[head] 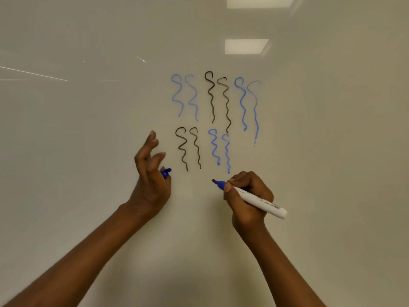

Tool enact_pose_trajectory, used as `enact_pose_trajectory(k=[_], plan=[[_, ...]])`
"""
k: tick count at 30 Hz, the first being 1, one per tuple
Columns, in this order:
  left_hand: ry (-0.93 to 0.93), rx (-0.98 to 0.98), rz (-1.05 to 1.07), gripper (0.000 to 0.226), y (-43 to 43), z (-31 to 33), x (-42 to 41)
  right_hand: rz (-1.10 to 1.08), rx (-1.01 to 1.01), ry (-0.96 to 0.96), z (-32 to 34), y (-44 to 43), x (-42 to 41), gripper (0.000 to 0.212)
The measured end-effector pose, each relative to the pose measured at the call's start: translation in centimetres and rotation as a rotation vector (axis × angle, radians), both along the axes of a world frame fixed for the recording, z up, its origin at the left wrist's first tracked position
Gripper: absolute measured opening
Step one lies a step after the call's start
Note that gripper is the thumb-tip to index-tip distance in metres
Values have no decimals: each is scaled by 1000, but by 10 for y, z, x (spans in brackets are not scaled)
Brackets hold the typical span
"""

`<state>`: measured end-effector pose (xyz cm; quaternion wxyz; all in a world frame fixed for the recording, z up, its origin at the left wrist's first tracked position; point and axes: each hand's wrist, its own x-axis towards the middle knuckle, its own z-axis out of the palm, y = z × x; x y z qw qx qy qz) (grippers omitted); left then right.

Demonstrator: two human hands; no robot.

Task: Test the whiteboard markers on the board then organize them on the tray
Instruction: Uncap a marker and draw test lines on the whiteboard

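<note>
A whiteboard (pixel 88 151) fills the view, marked with several blue and black squiggles (pixel 217 111) in two rows. My right hand (pixel 247 196) grips an uncapped blue marker (pixel 259 201) with a white barrel, its tip pointing up-left, just below the lowest blue squiggle and close to the board. My left hand (pixel 150 171) is raised to the left of the black squiggles, with the blue cap (pixel 166 172) pinched against its lower fingers while the upper fingers are spread. No tray is in view.
Two ceiling lights (pixel 245 46) reflect in the board's upper right. Faint scratch-like streaks (pixel 33 73) cross the upper left. Both forearms reach up from the bottom edge.
</note>
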<state>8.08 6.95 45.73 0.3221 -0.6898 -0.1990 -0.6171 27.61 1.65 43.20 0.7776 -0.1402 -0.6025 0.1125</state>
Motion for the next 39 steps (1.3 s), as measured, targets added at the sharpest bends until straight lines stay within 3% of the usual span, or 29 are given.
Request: enact_pose_trajectory(k=[7, 12, 14, 20, 25, 28, 35, 39], plan=[[23, -81, -61, 71, -28, -32, 14, 146, -198, -149, -21, -5, -37, 22], [22, -92, -126, 21, -38, -47, 17, 211, -252, -177, -36, -6, -46, 14], [22, -120, -139, 25, -39, -54, 16, 245, -262, -190, -40, -7, -48, 12], [25, -261, -93, 67, -47, -66, 10, 355, -281, -168, -49, -7, -56, 11], [-78, -513, -79, 64, -61, -74, 0, 418, -345, -113, -70, -9, -73, 18], [-120, -514, -49, 62, -67, -82, -5, 492, -369, -102, -79, -10, -85, 12], [-153, -598, 93, 66, -76, -117, -35, 514, -453, -281, -99, -3, -108, 11], [-110, -706, 282, 65, -86, -152, -64, 698, -524, -361, -118, -2, -125, 3]])
